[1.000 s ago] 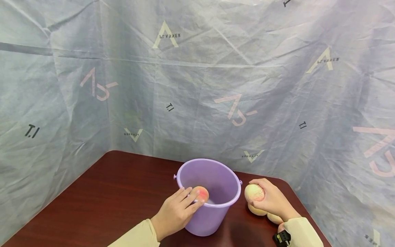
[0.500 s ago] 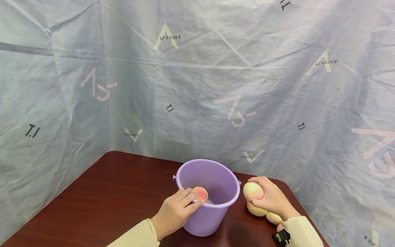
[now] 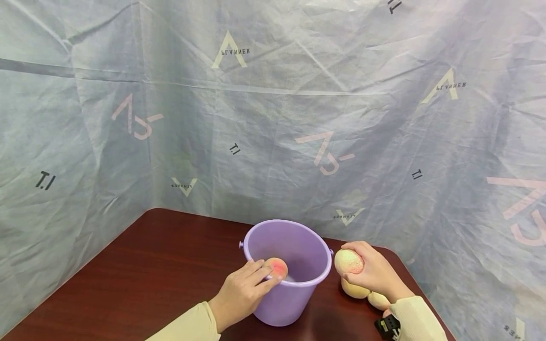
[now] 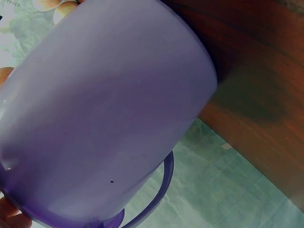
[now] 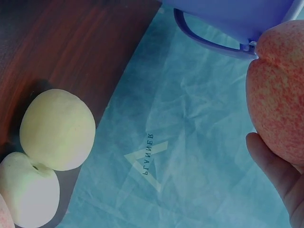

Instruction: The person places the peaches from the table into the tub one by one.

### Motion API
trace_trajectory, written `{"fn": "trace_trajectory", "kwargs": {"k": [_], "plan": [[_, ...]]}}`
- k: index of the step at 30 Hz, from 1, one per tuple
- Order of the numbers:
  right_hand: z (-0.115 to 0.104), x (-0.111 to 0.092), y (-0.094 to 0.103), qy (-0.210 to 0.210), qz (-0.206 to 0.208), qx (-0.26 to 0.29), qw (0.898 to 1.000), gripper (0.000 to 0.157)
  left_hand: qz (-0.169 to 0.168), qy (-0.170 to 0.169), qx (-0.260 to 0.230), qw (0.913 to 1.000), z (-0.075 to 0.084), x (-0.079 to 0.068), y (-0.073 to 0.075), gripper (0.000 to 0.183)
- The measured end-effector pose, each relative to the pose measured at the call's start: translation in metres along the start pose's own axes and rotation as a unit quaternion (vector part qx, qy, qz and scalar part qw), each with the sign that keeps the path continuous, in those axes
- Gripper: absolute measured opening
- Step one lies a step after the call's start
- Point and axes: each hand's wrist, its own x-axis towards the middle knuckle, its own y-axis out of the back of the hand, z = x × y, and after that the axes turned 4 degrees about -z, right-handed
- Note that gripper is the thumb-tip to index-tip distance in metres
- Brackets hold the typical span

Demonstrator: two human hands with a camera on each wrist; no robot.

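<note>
A purple bucket (image 3: 285, 298) stands upright on the table, its mouth tilted toward me in the head view. At its near rim my left hand (image 3: 244, 291) holds a peach (image 3: 278, 268) with a red blush; the fingers partly cover the fruit. In the left wrist view the bucket wall (image 4: 109, 104) fills most of the picture, and only fingertips (image 4: 16, 221) show at the lower left. Right of the bucket, my right hand (image 3: 375, 270) grips a pale and pink peach (image 3: 347, 261), raised above other peaches. The right wrist view shows this peach's red speckled side (image 5: 280, 90) and my thumb (image 5: 270, 161).
Pale yellow peaches (image 3: 355, 289) lie on the dark red-brown table (image 3: 170, 265) beneath my right hand, partly hidden by it. Two of them touch in the right wrist view, one round peach (image 5: 57, 129) beside another (image 5: 31, 190). Grey printed sheeting (image 3: 273, 118) surrounds the table's back and sides.
My right hand, with its peach, has risen slightly and shifted a little left toward the bucket. The left hand and its peach stay at the rim.
</note>
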Motion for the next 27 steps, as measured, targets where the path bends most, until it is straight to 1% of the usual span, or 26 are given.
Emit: {"fn": "trace_trajectory", "kwargs": {"k": [7, 13, 19, 23, 27], "plan": [[-0.006, 0.003, 0.004, 0.012, 0.003, -0.003, 1.0, 0.053, -0.006, -0.001, 0.001, 1.0, 0.0, 0.0, 0.002, 0.036], [-0.01, 0.004, 0.01, 0.018, -0.008, 0.002, 1.0, 0.054, -0.014, 0.0, -0.001, 0.9999, 0.0, -0.001, 0.002, 0.037], [-0.011, 0.008, 0.017, 0.028, -0.039, 0.005, 0.999, 0.053, -0.014, 0.002, 0.0, 0.9999, 0.0, -0.001, 0.001, 0.037], [-0.013, 0.011, 0.022, 0.018, -0.069, 0.009, 0.997, 0.05, -0.011, 0.003, 0.001, 0.9999, 0.0, -0.001, 0.0, 0.037], [-0.017, 0.015, 0.025, 0.006, -0.108, 0.024, 0.994, 0.047, -0.014, 0.005, 0.0, 0.9999, 0.001, -0.003, 0.0, 0.037]]}}
